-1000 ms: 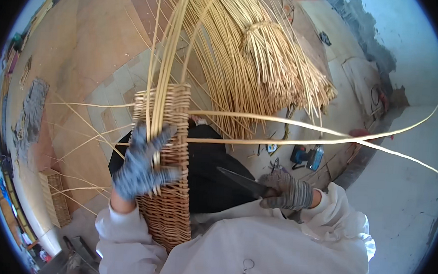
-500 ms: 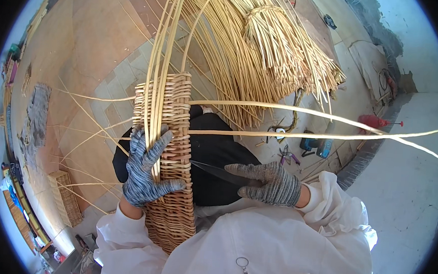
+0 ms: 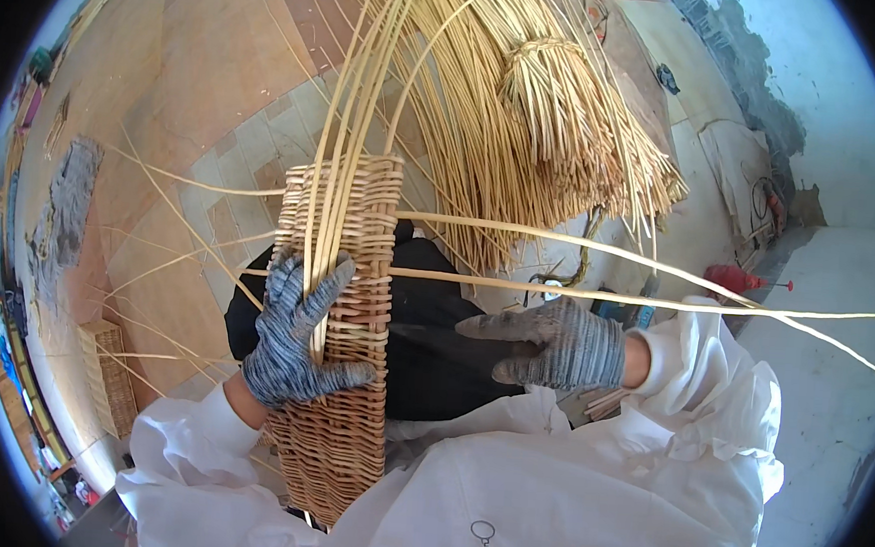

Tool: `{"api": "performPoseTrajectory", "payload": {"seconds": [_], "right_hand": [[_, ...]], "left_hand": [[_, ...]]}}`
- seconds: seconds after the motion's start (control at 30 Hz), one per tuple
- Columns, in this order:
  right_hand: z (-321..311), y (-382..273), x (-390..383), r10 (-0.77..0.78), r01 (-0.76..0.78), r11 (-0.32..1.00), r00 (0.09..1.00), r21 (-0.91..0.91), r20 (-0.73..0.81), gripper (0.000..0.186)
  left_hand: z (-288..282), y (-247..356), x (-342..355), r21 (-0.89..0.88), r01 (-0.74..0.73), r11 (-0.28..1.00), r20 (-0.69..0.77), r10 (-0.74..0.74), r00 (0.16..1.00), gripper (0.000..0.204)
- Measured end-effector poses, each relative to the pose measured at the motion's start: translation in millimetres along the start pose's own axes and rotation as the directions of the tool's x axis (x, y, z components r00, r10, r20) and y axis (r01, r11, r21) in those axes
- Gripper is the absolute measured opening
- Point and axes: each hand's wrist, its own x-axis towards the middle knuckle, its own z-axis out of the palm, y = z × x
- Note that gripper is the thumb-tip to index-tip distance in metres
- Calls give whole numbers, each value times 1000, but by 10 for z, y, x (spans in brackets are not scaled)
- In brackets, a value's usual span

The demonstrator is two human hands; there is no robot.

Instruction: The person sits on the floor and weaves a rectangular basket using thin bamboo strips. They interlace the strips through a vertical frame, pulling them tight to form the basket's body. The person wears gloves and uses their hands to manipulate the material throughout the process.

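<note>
A narrow, closely woven wicker piece [image 3: 331,453] stands lengthwise before me over dark cloth [image 3: 433,348]. My left hand [image 3: 298,335], in a grey knitted glove, presses on its upper face and grips several pale wicker rods [image 3: 334,192] that run up and away. Its thumb lies across the weave. My right hand [image 3: 578,347], gloved alike, is to the right and apart from the weave, index finger stretched above the thumb. A faint blurred grey streak runs from its fingers toward the weave; its kind is too smeared to tell. Two long rods [image 3: 607,294] jut out rightward.
A big tied bundle of wicker rods [image 3: 568,111] lies on the floor ahead. Loose rods [image 3: 197,187] stick out leftward from the weave. At the left stands another wicker piece [image 3: 110,379]. A red tool [image 3: 733,279] lies near the right wall.
My right hand has shifted right and slightly away from me, and its sleeve now covers the purple-handled cutters. The rods have swung a little. My left hand keeps its place on the weave.
</note>
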Motion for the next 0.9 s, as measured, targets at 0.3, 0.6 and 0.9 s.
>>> {"api": "performPoseTrajectory", "payload": {"seconds": [0.3,0.6,0.9], "right_hand": [[151,-99,-100,197,-201,977,978,68,60,52],[509,-208,-175,231,-149,879,964,453,-130,52],[475,-158,-175,19,57,954,969,296,-247,47]], "left_hand": [[-3,-8,-8,0,36,999,25,-36,999,92],[2,17,5,5,50,999,12,-50,999,91],[-20,24,27,13,38,999,20,-38,999,90]]}}
